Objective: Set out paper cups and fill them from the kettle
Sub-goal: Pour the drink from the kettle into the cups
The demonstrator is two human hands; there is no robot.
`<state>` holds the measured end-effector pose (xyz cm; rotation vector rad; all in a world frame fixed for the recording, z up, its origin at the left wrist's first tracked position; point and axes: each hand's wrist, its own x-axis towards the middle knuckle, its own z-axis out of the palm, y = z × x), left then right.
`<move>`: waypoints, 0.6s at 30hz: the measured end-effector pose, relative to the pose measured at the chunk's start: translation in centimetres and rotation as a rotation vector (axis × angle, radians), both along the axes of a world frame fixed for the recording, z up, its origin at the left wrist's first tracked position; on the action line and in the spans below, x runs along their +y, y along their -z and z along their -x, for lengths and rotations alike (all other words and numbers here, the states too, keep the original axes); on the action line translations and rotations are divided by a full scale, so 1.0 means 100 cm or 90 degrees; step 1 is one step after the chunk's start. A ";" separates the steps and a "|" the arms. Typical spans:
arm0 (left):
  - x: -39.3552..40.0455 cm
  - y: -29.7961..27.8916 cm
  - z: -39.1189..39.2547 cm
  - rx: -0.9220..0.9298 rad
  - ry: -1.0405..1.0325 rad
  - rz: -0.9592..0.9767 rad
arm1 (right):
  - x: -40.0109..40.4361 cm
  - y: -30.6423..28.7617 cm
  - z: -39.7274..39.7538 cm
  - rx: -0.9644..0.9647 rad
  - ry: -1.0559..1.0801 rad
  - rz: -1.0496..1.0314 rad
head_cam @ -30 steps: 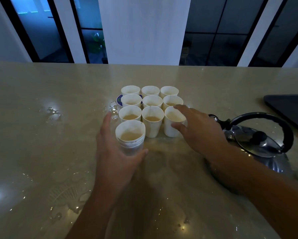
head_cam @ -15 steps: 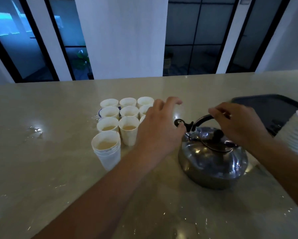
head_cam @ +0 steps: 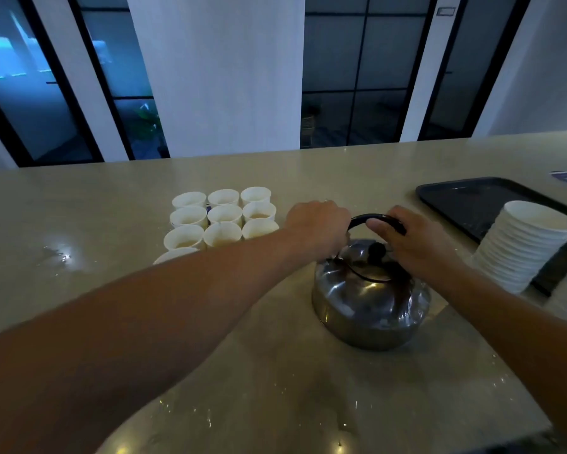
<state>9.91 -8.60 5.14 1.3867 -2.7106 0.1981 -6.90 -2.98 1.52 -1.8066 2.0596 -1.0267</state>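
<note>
In the head view, the steel kettle (head_cam: 370, 299) stands on the beige counter (head_cam: 78, 217) a little right of the frame centre, with its dark lid knob (head_cam: 376, 250) on top. The left hand (head_cam: 318, 226) reaches across from the lower left and is curled at the left end of the black handle (head_cam: 378, 219); it seems to grip there, but the fingers are hidden behind the hand. The right hand (head_cam: 413, 239) comes from the lower right and holds the right part of the same handle, thumb over the top. To the left of the kettle, paper cups (head_cam: 223, 214) stand close together in rows, some with pale liquid inside; the nearest one is partly hidden by the left forearm. At the right edge, a stack of empty cups (head_cam: 521, 247) leans on a dark tray (head_cam: 465, 198).
</note>
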 end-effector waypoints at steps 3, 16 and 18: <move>-0.003 -0.005 -0.001 -0.028 0.030 -0.002 | -0.001 -0.009 0.000 0.039 -0.028 -0.058; -0.013 -0.042 -0.030 -0.044 0.070 0.058 | 0.000 -0.057 -0.032 0.118 -0.072 -0.055; -0.017 -0.048 -0.037 -0.047 0.073 0.078 | -0.003 -0.065 -0.040 0.139 -0.070 -0.038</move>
